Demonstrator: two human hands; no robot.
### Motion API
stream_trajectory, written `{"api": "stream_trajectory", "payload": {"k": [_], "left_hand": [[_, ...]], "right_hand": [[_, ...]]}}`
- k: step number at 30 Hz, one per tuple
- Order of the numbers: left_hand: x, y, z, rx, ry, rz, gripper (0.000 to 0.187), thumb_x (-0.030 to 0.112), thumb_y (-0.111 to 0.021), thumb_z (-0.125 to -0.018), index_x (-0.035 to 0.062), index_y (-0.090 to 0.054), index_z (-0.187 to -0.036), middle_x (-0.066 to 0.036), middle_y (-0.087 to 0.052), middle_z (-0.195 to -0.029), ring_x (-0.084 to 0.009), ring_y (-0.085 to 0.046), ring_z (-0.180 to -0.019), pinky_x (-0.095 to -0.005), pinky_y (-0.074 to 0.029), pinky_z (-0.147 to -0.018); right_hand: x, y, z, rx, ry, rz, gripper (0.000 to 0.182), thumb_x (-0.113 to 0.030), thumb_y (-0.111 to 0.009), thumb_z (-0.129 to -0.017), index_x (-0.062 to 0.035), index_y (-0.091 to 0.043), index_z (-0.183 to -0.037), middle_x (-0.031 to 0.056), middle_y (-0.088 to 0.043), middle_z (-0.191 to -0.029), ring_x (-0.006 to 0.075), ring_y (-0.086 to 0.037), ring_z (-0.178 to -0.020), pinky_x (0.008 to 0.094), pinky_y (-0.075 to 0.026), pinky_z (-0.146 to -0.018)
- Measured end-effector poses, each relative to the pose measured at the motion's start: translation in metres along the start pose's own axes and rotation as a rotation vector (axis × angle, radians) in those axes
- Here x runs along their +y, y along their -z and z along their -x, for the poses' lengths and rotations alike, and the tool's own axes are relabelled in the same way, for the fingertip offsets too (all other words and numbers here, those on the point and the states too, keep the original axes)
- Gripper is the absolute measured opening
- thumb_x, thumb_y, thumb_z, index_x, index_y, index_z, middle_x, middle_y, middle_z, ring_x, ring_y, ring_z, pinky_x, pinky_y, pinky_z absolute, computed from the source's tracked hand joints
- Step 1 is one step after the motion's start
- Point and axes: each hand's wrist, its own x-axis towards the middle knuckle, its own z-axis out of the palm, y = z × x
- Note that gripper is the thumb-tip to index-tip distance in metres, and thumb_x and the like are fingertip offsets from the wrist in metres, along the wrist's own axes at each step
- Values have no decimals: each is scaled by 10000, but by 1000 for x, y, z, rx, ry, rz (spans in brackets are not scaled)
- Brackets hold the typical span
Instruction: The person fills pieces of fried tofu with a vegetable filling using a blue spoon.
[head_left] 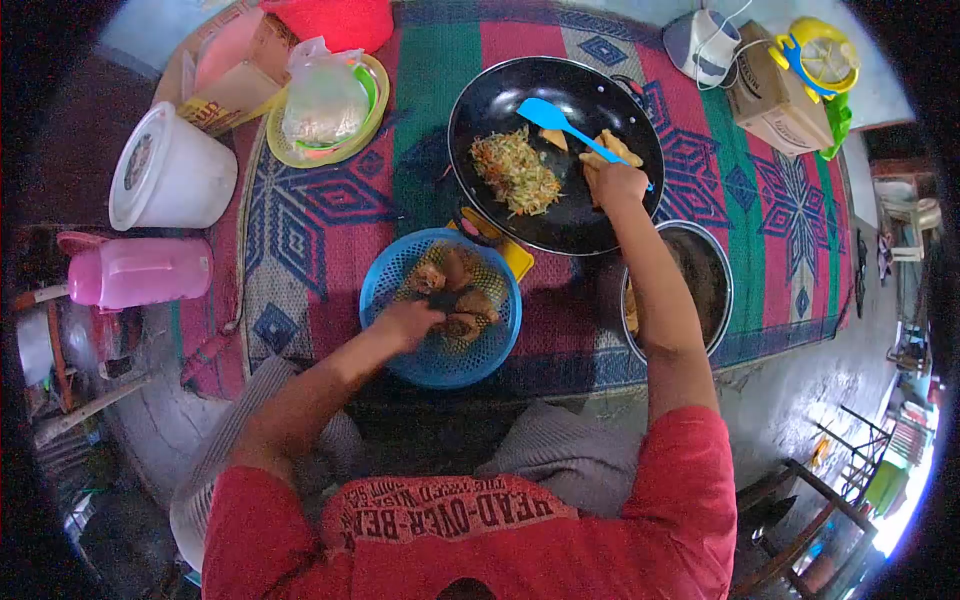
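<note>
My left hand [408, 325] reaches into a blue plastic colander [380, 290]; its fingers are smeared by motion beside several brown fried food pieces [470, 312]. My right hand [620, 186] is inside a large black wok [575, 225], fingers closed at tan fried food pieces [610, 150] by the right wall. Next to that hand, a blue spatula [560, 122] leans across the wok, its blade towards the middle. On the wok's left side lies a heap of shredded vegetables [517, 172], with a small tan wedge [553, 138] close by.
A metal pot [722, 290] stands under my right forearm. At left are a white bucket [190, 175], a pink thermos [150, 272] and a yellow basket [275, 130] holding a plastic bag [325, 105]. A cardboard box [785, 110] sits at back right. The patterned mat [310, 215] covers the surface.
</note>
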Motion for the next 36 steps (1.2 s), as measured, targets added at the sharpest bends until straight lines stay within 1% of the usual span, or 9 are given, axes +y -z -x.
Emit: {"api": "stream_trajectory", "payload": {"k": [10, 12, 15, 17, 18, 22, 24, 29, 36], "left_hand": [[18, 30, 15, 66, 187, 36, 280, 116, -459, -758, 113, -532, -1028, -172, -538, -958, -343, -540, -887, -432, -439, -755], [16, 51, 19, 360, -122, 115, 269, 153, -503, -747, 78, -554, -1000, -149, -563, -942, -315, -555, -862, -420, -448, -733], [32, 101, 7, 262, -15, 356, 251, 198, -533, -779, 105, -544, -1011, -141, -565, -949, -241, -577, -818, -386, -470, -667], [31, 112, -8, 334, -37, 586, 259, 212, -517, -803, 109, -534, -1040, -116, -558, -970, -206, -569, -826, -351, -470, -670], [30, 116, -17, 396, -58, 822, 267, 227, -501, -827, 112, -524, -1068, -92, -552, -991, -171, -562, -833, -316, -469, -674], [38, 122, -70, 460, -99, 1353, 346, 219, -481, -849, 116, -437, -1176, -53, -529, -1014, -135, -537, -868, -274, -469, -692], [54, 133, -75, 512, -119, 1895, 420, 195, -517, -818, 74, -380, -1196, -55, -527, -935, -158, -553, -809, -272, -480, -680], [41, 129, -94, 679, -184, 2018, 421, 104, -535, -804, 66, -335, -1172, -63, -503, -959, -167, -550, -819, -287, -494, -707], [41, 139, -72, 772, -287, 1917, 422, 91, -533, -803, 80, -368, -1191, -109, -508, -1044, -189, -533, -925, -321, -481, -754]], "right_hand": [[8, -31, -15, -20, 18, 151, 282, -215, -423, -828, -108, -518, -1071, 73, -515, -1078, 247, -447, -1067, 333, -457, -761], [7, -29, -13, -37, 28, 145, 287, -207, -417, -830, -112, -505, -1087, 71, -510, -1095, 244, -427, -1090, 338, -453, -770], [9, -9, 2, 220, 181, 120, 292, -235, -459, -800, -95, -530, -1046, 103, -532, -1067, 231, -490, -1019, 349, -461, -747], [5, 10, 3, -127, 182, 6, 385, -331, -524, -739, -237, -522, -1112, 108, -224, -1351, 237, -165, -1254, 398, -210, -991], [7, 11, 7, -99, 177, -108, 445, -361, -580, -668, -164, -539, -1065, 127, -377, -1252, 242, -363, -1144, 371, -337, -908], [-13, 34, 15, -265, 304, -614, 464, -359, -624, -622, -98, -529, -993, 137, -520, -1042, 263, -520, -930, 368, -425, -757], [-34, 51, 39, -9, 383, -801, 372, -308, -622, -647, -57, -502, -894, 133, -556, -822, 289, -558, -725, 374, -437, -630], [-53, 64, 57, 217, 520, -881, 316, -182, -654, -653, -61, -468, -878, 116, -543, -802, 246, -551, -732, 332, -435, -635], [-45, 56, 41, -279, 525, -1546, 286, -78, -634, -700, -36, -499, -949, 9, -525, -816, 98, -507, -745, 227, -420, -657]]}}
